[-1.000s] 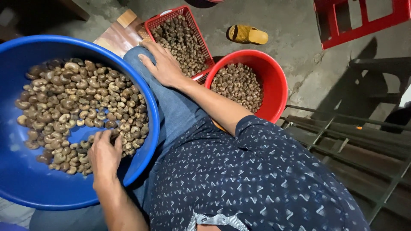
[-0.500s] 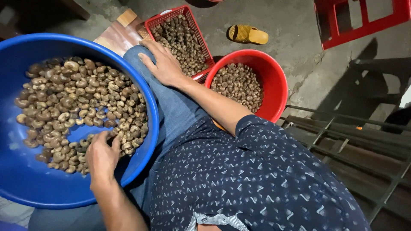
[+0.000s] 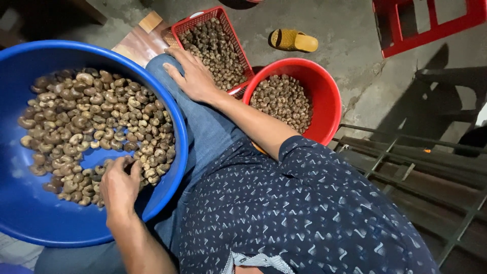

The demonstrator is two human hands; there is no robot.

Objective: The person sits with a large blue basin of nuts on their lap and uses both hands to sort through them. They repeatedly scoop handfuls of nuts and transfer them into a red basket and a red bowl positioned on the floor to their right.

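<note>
A big blue basin sits at my left, with a heap of brown cashew nuts in it. My left hand is at the heap's near edge, palm down. Its fingers are bent into the nuts, and I see none gripped. My right hand lies flat and open on my jeans-clad knee, next to a red mesh basket of nuts. A red round bucket, also part full of nuts, stands just right of my right forearm.
A wooden board lies beyond my knee. On the concrete floor there is a yellow slipper, with a red plastic stool at the top right. A dark metal frame lies at the right.
My left hand has drawn nuts toward the basin's near edge, baring a blue patch in the heap. The right hand stays on my knee.
</note>
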